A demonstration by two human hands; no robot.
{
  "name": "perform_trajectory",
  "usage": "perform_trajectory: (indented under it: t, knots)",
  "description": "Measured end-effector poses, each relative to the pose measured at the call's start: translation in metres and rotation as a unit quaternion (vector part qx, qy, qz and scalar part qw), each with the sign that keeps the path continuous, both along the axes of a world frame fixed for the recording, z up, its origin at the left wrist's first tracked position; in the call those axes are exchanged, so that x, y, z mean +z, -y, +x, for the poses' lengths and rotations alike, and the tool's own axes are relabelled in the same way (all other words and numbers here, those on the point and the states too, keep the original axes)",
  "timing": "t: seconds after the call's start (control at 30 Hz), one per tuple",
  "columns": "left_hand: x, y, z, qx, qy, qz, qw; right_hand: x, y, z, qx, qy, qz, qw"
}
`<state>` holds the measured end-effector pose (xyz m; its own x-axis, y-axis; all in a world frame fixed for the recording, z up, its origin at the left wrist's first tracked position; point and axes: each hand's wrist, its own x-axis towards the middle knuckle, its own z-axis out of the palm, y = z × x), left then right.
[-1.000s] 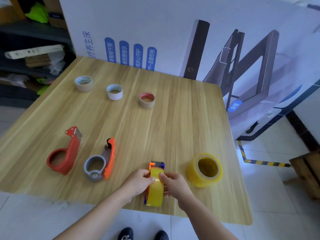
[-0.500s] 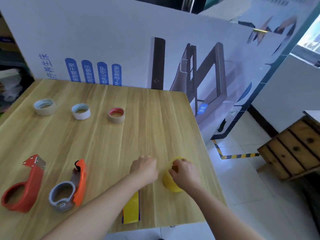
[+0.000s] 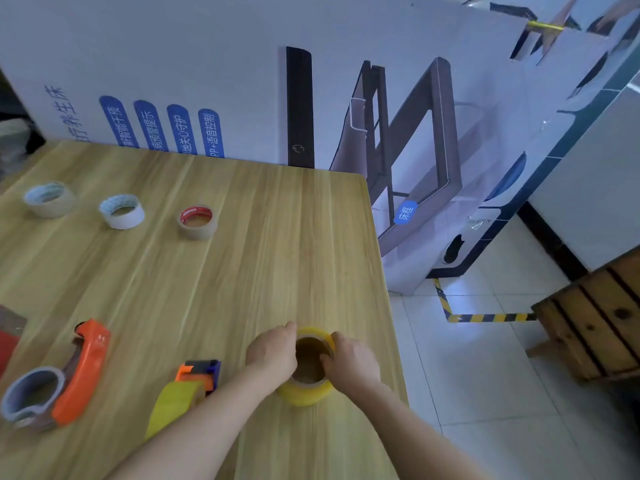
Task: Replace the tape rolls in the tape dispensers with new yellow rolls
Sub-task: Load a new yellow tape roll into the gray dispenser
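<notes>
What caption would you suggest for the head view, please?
Left hand and right hand grip a yellow tape roll at the wooden table, beside a loaded dispenser.

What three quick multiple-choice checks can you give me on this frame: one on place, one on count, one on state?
1. The blue-orange dispenser carrying yellow tape lies
A. in the far row
B. between the orange-grey dispenser and the loose yellow roll
C. on the floor

2. The small rolls in the far row number
A. one
B. five
C. three

3. The loose yellow roll is
A. gripped by the left hand and the right hand
B. lying untouched
C. mounted in a dispenser

Key:
1 B: it lies on the table between those two.
2 C: three stand side by side at the far left.
3 A: both hands curl round its rim, one on each side.
</notes>
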<state>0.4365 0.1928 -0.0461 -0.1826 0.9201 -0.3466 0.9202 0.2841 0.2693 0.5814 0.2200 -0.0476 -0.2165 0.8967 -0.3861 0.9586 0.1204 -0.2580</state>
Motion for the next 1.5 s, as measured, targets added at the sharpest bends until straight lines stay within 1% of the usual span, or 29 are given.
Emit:
perform_trajectory:
  t: [0.1,0.17,0.23,0.27,0.33,0.4,0.5,0.57,0.63,0.7,0.77,0.87,0.93,1.07,1.23,1.3,1.37,1.47,1.5]
  knots:
    - [0.000,0.000,0.000,0.022,0.003,0.036,0.999,-0.002,-0.004,0.000,-0.012,-0.036,0.010,0.999]
    - [0.008,0.000,0.000,0.032,0.007,0.076,0.997,0.003,-0.008,0.000,-0.033,-0.074,0.016,0.997]
    - [0.018,0.000,-0.005,0.042,0.022,0.138,0.989,0.012,-0.011,0.000,-0.060,-0.134,0.015,0.989]
    - [0.023,0.000,-0.009,0.053,0.042,0.179,0.982,0.018,-0.012,-0.001,-0.070,-0.171,0.011,0.983]
    - [0.034,0.000,-0.016,0.075,0.097,0.263,0.957,0.032,-0.015,-0.006,-0.082,-0.249,-0.008,0.965]
    - [0.047,0.000,-0.023,0.085,0.140,0.332,0.929,0.049,-0.017,-0.015,-0.099,-0.326,-0.042,0.939]
    - [0.071,-0.004,-0.036,0.107,0.192,0.412,0.884,0.078,-0.017,-0.031,-0.110,-0.459,-0.098,0.876]
    - [0.087,-0.002,-0.046,0.119,0.216,0.447,0.860,0.099,-0.015,-0.043,-0.093,-0.524,-0.121,0.838]
    - [0.100,0.000,-0.059,0.132,0.216,0.469,0.846,0.119,-0.013,-0.057,-0.069,-0.568,-0.128,0.810]
    - [0.109,-0.001,-0.063,0.143,0.225,0.473,0.840,0.131,-0.011,-0.064,-0.054,-0.591,-0.122,0.795]
    - [0.125,0.009,-0.082,0.173,0.232,0.489,0.823,0.148,-0.001,-0.083,-0.021,-0.610,-0.116,0.784]
    - [0.140,0.008,-0.092,0.184,0.249,0.474,0.824,0.156,0.006,-0.091,-0.007,-0.639,-0.121,0.760]
    - [0.151,0.011,-0.101,0.197,0.277,0.458,0.822,0.160,0.011,-0.097,-0.003,-0.658,-0.134,0.741]
    - [0.169,0.012,-0.115,0.238,0.325,0.420,0.813,0.174,0.023,-0.110,0.030,-0.667,-0.134,0.733]
    - [0.185,0.021,-0.125,0.248,0.323,0.404,0.819,0.187,0.032,-0.116,0.096,-0.687,-0.138,0.707]
    - [0.192,0.027,-0.125,0.243,0.334,0.413,0.812,0.192,0.036,-0.117,0.135,-0.693,-0.144,0.693]
    - [0.202,0.034,-0.123,0.234,0.354,0.432,0.796,0.197,0.041,-0.118,0.174,-0.694,-0.142,0.684]
    - [0.215,0.044,-0.120,0.217,0.361,0.465,0.779,0.203,0.046,-0.117,0.204,-0.690,-0.129,0.682]
    - [0.218,0.047,-0.119,0.212,0.353,0.475,0.778,0.206,0.047,-0.117,0.207,-0.690,-0.128,0.681]
